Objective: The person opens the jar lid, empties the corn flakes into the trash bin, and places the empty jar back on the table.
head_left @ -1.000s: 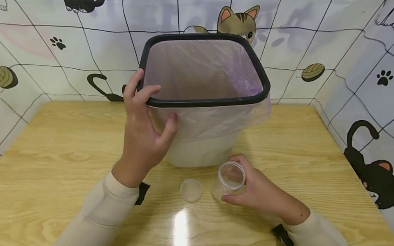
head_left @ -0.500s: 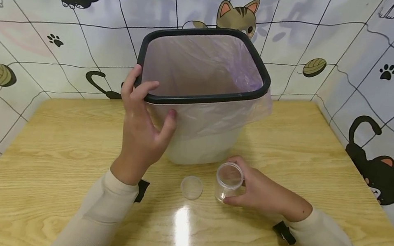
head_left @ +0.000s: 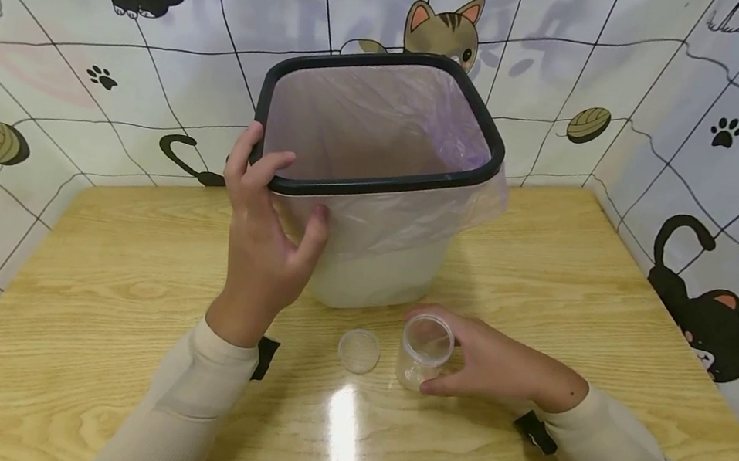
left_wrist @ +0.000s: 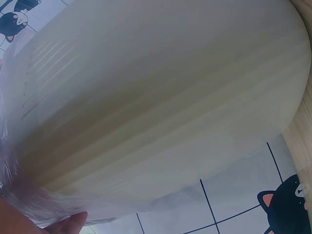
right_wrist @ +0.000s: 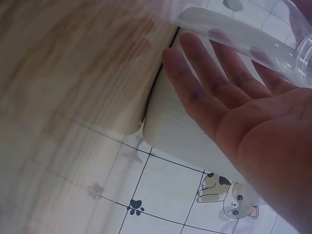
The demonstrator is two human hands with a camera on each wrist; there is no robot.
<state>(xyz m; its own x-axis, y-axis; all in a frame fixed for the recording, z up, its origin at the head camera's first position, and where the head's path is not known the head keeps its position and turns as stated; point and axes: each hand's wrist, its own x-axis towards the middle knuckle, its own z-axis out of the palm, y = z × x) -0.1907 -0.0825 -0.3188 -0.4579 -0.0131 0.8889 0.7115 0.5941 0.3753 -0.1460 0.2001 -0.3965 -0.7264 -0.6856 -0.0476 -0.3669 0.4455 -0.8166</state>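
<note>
Inside right hand's [head_left: 486, 355] curve: clear jar [head_left: 417, 371], mouth up, long axis near upright, thumb near side, fingers far side. Lid [head_left: 358, 351] flat on table [head_left: 121, 307], between 2 hands, right nearer. Left hand [head_left: 266, 252], higher, grips bin rim [head_left: 385, 185].

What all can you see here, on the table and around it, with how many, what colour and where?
Table: 1, light wood, under everything
Walls: 3, white with cat prints, behind and at both sides
Bin: 1, whitish with black rim, towards the table's back
Bag: 1, pale purple, lining the bin, hanging outside
Lid: 1, clear, on the table before the bin
Jar: 1, clear, right of the lid
Sleeves: 2, cream, on both arms
Wrist pieces: 2, black, one per wrist
Left hand: 1, bare, gripping the rim
Right hand: 1, bare, holding the jar
</note>
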